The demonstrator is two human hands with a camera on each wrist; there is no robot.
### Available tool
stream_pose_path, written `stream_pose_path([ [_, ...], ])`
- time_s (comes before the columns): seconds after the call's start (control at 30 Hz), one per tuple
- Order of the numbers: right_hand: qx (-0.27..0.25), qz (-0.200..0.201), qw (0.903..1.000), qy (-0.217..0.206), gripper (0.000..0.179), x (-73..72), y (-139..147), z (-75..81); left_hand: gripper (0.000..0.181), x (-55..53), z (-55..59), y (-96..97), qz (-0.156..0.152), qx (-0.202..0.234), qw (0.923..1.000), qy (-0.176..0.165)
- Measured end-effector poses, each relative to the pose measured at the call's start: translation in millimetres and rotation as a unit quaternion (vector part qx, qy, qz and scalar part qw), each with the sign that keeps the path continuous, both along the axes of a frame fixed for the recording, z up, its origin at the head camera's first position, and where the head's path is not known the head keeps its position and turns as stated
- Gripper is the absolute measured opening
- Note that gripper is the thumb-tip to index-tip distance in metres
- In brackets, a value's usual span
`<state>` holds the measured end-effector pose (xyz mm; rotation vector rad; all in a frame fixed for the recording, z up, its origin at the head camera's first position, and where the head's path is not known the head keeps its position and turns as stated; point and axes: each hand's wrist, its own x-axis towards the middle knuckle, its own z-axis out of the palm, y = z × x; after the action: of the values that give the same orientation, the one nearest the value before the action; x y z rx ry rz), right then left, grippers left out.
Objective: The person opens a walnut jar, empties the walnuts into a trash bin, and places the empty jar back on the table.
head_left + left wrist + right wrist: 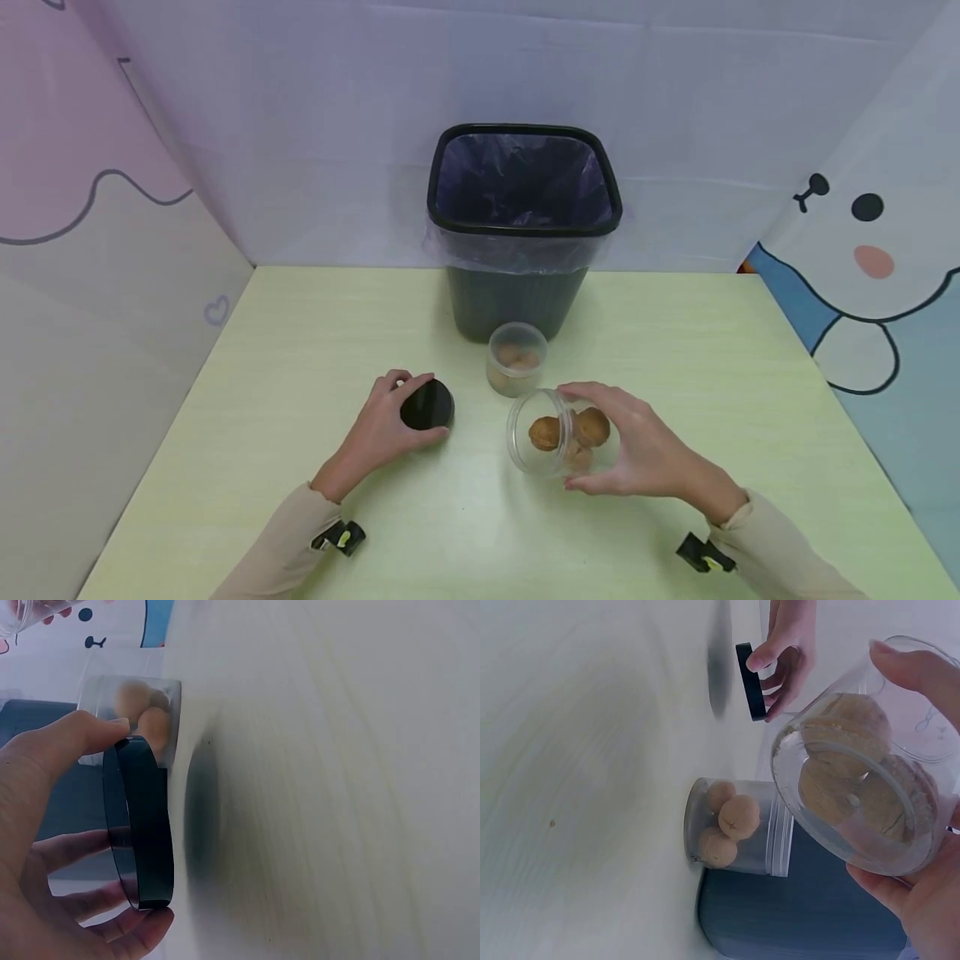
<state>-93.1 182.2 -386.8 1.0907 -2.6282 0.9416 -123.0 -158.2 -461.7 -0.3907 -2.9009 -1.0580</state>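
My left hand grips a round black lid by its edge, thumb and fingers on opposite sides. The left wrist view shows the lid raised off the table, with its shadow below. In my right hand is a clear jar, tipped over with its open mouth toward the left. Walnuts lie inside it, near the base, among some crumbs. A second clear jar stands upright and uncovered just beyond the tilted one, with three walnuts showing in it.
A dark bin lined with a thin plastic bag stands behind the upright jar. Light wood-grain tabletop spreads around both hands. A pale curtain hangs at the back, with printed panels on either side.
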Motion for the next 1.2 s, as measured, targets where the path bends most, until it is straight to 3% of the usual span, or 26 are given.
stream_pose_path([
  [0.57, 0.012, 0.002, 0.9999, 0.007, 0.095, -10.5, 5, 9.1, 0.079, -3.5, -7.8, 0.1, 0.016, -0.012, 0.9997, -0.011],
  [0.93, 0.011, 0.006, 0.9998, 0.017, 0.096, -14.9, 8, 16.6, 0.081, -5.6, -11.7, 1.8, 0.028, -0.046, 0.9983, -0.023],
  [1.2, 0.009, 0.006, 0.9997, 0.02, 0.097, -17.1, 10, 17.6, 0.085, -7.2, -14.4, 1.1, 0.015, -0.063, 0.9978, -0.013],
])
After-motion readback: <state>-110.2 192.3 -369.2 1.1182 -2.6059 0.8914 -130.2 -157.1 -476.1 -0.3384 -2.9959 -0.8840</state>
